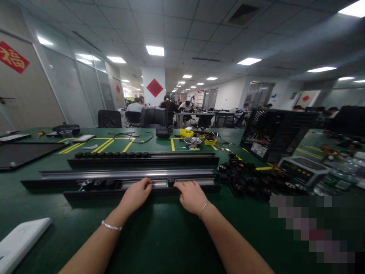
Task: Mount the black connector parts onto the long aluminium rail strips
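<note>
Three long black and silver rails lie across the green table. My left hand (137,195) rests on the front edge of the nearest rail (131,187), fingers curled over it. My right hand (190,195) rests on the same rail just to the right, fingertips beside a small black slider piece (170,181) seated in the rail's channel. Several more black pieces (97,183) sit in that rail further left. The far rail (171,160) carries a row of black pieces (112,155) along its left half.
A pile of loose black pieces (248,177) lies right of the rails. A black computer case (273,133) stands behind it. A white tablet-like object (19,243) lies at the near left edge. Bowl (192,142) and yellow boxes (186,132) sit further back. People sit at distant desks.
</note>
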Demonstrator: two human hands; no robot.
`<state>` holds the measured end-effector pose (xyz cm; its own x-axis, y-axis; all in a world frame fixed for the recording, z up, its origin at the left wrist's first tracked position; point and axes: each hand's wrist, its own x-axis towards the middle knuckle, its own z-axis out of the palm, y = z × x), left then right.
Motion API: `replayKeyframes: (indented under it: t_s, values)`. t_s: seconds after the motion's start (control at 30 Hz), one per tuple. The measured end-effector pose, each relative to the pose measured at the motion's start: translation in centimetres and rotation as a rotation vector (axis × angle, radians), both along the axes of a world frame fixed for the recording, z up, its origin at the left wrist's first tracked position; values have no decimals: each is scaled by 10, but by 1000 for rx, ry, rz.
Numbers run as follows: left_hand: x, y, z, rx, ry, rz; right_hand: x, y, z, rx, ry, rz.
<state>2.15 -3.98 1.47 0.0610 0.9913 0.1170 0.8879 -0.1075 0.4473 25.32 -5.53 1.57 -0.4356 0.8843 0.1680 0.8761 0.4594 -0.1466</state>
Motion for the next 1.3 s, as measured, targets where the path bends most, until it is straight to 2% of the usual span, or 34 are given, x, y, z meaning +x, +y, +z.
replayKeyframes:
  t_s: [0.37, 0.63, 0.87, 1.3]
  values:
    - [3, -5, 6, -40, 49, -21, 6, -3, 7, -101, -34, -20]
    - [3, -6, 6, -48, 137, -104, 8, -5, 8, -149, -40, -27]
    - [2, -7, 6, -34, 188, -150, 12, -4, 9, -147, -52, -36]
    - [1, -6, 5, -40, 169, -143, 15, -3, 11, -130, -46, -38]
